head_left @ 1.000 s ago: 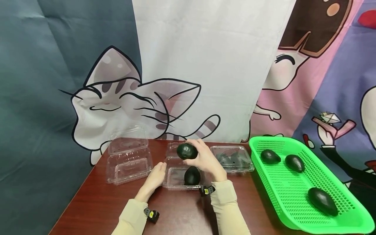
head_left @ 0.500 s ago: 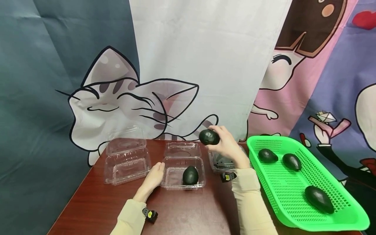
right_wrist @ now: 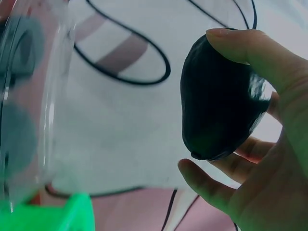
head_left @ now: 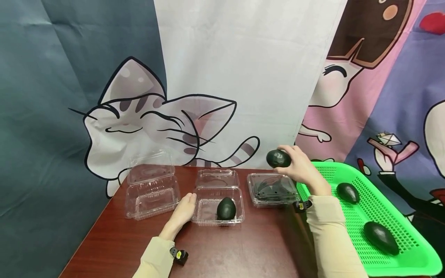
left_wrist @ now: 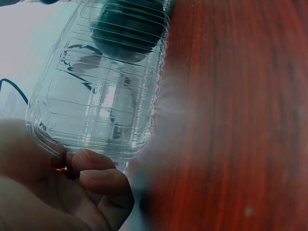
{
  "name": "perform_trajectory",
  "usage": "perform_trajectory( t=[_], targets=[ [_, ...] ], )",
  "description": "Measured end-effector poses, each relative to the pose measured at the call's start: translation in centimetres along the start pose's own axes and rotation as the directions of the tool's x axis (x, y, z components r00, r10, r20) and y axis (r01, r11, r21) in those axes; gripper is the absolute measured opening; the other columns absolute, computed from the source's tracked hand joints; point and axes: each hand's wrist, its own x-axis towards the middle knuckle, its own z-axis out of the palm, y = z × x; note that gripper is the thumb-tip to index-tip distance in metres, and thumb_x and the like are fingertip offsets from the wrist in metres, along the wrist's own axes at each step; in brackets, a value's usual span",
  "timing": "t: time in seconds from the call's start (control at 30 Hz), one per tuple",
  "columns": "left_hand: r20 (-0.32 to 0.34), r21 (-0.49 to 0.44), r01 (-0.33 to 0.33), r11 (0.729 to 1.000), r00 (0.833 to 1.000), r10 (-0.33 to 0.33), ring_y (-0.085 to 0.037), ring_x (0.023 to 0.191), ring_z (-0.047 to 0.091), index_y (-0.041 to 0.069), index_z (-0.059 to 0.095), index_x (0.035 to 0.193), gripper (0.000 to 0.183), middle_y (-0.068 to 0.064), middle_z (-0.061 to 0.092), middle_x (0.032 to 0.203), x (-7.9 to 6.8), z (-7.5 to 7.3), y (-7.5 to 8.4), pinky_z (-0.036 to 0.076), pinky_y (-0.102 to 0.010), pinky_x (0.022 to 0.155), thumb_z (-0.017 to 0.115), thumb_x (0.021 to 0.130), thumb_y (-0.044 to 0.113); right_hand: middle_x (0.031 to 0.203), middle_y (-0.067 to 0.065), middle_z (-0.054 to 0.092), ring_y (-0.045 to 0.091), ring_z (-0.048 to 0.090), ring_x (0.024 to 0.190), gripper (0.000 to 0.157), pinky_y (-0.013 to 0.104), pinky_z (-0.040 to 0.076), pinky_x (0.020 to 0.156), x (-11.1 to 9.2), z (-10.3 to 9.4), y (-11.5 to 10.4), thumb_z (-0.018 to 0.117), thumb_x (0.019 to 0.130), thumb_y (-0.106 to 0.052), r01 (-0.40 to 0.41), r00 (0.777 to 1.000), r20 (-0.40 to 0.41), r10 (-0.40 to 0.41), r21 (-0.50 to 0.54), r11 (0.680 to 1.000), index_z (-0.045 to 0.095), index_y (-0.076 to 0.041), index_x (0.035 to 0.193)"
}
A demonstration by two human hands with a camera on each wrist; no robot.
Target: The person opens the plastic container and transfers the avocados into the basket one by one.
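My right hand (head_left: 301, 169) holds a dark avocado (head_left: 278, 158) in the air, above the back of a closed clear plastic box. In the right wrist view, thumb and fingers curl round that avocado (right_wrist: 219, 98). My left hand (head_left: 185, 209) pinches the left end of an open clear plastic clamshell box (head_left: 205, 210), its fingertips at the rim in the left wrist view. One avocado (head_left: 226, 209) lies in the right half of this box, and its hinged lid (head_left: 217, 178) is folded back behind.
Another open clamshell box (head_left: 153, 197) stands at the left. The closed box (head_left: 272, 188) has dark shapes inside. On the right, a green plastic basket (head_left: 418, 247) holds avocados, partly hidden by my right arm. A printed cloth (head_left: 250, 77) hangs behind the table.
My right hand has carried its avocado from over the middle box rightward, to above the closed box. The left hand has stayed at the middle box's left end.
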Motion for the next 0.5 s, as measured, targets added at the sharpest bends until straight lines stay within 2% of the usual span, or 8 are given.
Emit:
perform_trajectory(
  t=[0.1,0.37,0.5],
  targets=[
    [0.001,0.006,0.0,1.0,1.0,0.0,-0.018,0.063,0.034,0.006,0.043,0.079,0.031,-0.004,0.034,0.069,-0.1,0.0,-0.1,0.033,-0.034,0.061,0.036,0.106,0.017,0.111,0.021,0.049,0.037,0.053,0.095,0.07,0.053,0.044,0.081,-0.8,-0.8,1.3,0.084,0.075,-0.02,-0.038,0.999,0.012,0.038,-0.013,0.999,0.049,-0.012,0.135],
    [-0.006,0.019,-0.024,1.0,1.0,0.024,-0.018,0.063,0.034,0.006,0.043,0.079,0.031,-0.004,0.033,0.069,-0.3,0.0,-0.1,0.033,-0.035,0.061,0.036,0.107,0.017,0.111,0.025,0.05,0.038,0.052,0.096,0.075,0.052,0.042,0.078,-3.2,-2.3,4.9,0.083,0.077,-0.031,-0.096,0.995,0.036,0.098,-0.057,0.994,0.046,-0.006,0.137],
    [-0.001,0.017,-0.028,0.999,1.0,0.028,-0.018,0.063,0.033,0.006,0.043,0.078,0.031,-0.004,0.033,0.068,-0.2,0.0,0.2,0.032,-0.034,0.06,0.036,0.106,0.017,0.117,0.03,0.049,0.042,0.051,0.1,0.079,0.054,0.042,0.079,-4.6,-3.0,6.8,0.082,0.078,-0.035,-0.136,0.989,0.055,0.139,-0.065,0.989,0.043,-0.003,0.139]
  ],
)
